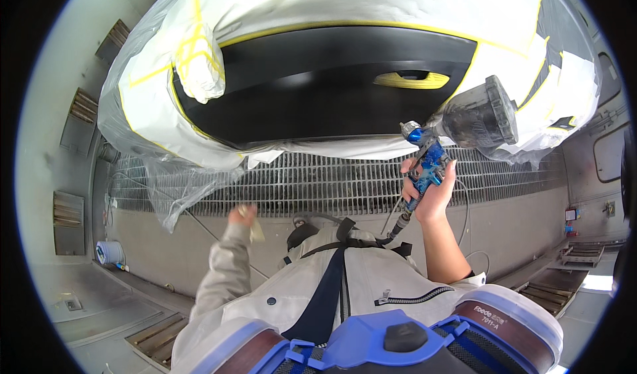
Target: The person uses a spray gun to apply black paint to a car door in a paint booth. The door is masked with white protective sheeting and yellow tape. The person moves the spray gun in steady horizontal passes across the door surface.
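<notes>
My right hand [434, 195] is wrapped round the handle of a blue paint spray gun [431, 158]. A large grey, paint-stained cup [478, 115] sits on the gun, and a hose runs from the handle's lower end toward my waist. Ahead lies a dark car door panel [298, 85], framed by yellow tape and white masking paper. Its handle recess [411, 80] is partly covered with yellow tape. My left hand [242, 215], low and away from the panel, is closed on a limp, cream-coloured cloth [256, 231]; its fingers are partly hidden.
A paper-wrapped mirror [201, 65] juts out at the panel's left. Clear plastic sheeting [176, 185] hangs toward the floor grating [318, 182]. An air hose [466, 215] loops beside my right arm. A white bucket [110, 252] stands by the left wall. My respirator [398, 341] fills the lower edge.
</notes>
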`<state>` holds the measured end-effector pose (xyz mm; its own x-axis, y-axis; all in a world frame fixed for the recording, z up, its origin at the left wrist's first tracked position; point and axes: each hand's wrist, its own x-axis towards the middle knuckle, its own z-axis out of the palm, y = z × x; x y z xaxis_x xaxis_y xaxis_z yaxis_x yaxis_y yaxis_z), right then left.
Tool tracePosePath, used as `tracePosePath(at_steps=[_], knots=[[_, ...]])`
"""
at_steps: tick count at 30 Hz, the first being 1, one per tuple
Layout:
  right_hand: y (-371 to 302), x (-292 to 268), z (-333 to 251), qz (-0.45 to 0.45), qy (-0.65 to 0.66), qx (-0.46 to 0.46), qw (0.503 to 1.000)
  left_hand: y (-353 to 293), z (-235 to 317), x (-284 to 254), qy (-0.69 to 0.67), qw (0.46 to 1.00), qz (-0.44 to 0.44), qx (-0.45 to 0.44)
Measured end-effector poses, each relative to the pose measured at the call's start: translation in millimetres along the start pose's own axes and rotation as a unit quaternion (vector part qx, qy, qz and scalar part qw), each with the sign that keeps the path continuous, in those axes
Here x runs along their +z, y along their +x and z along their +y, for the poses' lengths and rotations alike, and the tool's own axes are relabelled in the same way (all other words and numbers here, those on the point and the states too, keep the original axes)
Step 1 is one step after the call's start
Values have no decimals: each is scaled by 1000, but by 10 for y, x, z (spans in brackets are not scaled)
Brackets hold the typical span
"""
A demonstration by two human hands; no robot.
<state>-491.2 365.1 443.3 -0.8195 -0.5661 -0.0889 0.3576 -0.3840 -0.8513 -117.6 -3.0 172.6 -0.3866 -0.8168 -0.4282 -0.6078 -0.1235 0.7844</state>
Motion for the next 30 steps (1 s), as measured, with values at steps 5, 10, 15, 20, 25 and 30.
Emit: tracePosePath(at_steps=[5, 10, 15, 20, 25, 30], knots=[[-45, 114, 64, 9, 5, 5, 1000, 14, 2563, -523, -68, 918, 0, 390], [-118, 311, 106, 41, 10, 7, 999, 98, 4410, -785, 10, 720, 77, 690], [-186, 529, 137, 39, -10, -8, 999, 936, 5423, -922, 42, 772, 35, 633], [-219, 798, 161, 101, -20, 2, 995, 1690, 5642, -947, 64, 873, 40, 481], [-171, 1007, 234, 116, -23, -18, 993, 1955, 5627, -911, 135, 875, 52, 462], [-74, 1163, 455, 82, -31, -56, 995, 1828, 5658, -866, 172, 865, 70, 467]])
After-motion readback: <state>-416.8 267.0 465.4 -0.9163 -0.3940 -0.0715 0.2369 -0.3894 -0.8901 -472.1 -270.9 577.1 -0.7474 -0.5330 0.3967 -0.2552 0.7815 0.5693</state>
